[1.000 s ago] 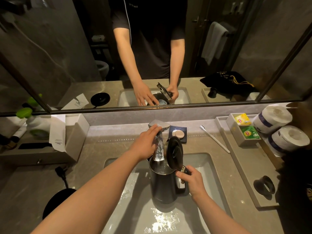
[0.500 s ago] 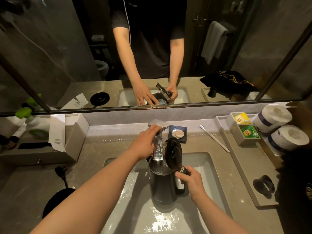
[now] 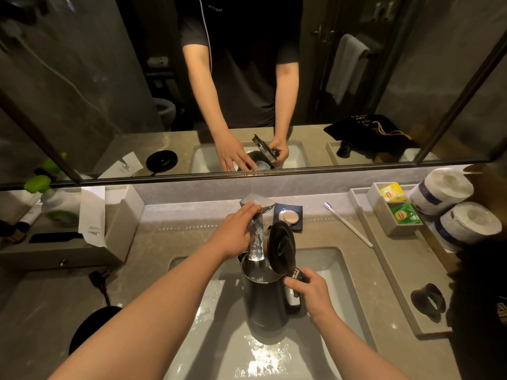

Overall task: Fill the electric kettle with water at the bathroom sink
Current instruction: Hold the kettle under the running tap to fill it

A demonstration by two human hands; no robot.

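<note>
A dark grey electric kettle [image 3: 264, 303] stands upright in the white sink basin [image 3: 345, 272], its black lid [image 3: 282, 246] hinged open and tilted up. My right hand [image 3: 308, 290] grips the kettle's handle on its right side. A stream of water [image 3: 256, 244] falls from the chrome faucet [image 3: 259, 202] into the kettle's open mouth. My left hand [image 3: 233, 233] rests on the faucet, fingers laid over its flat top lever. The sink floor in front of the kettle is wet.
The black kettle base [image 3: 90, 329] with its cord lies on the counter at left. A soap dish [image 3: 289, 216] and toothbrush [image 3: 348, 224] lie behind the basin. A grey tray [image 3: 395, 270] at right carries tea bags [image 3: 404, 213], toilet rolls [image 3: 466, 223] and a black holder [image 3: 428, 301].
Both hands and the kettle keep their places. Water keeps running into the kettle. The view has shifted only slightly.
</note>
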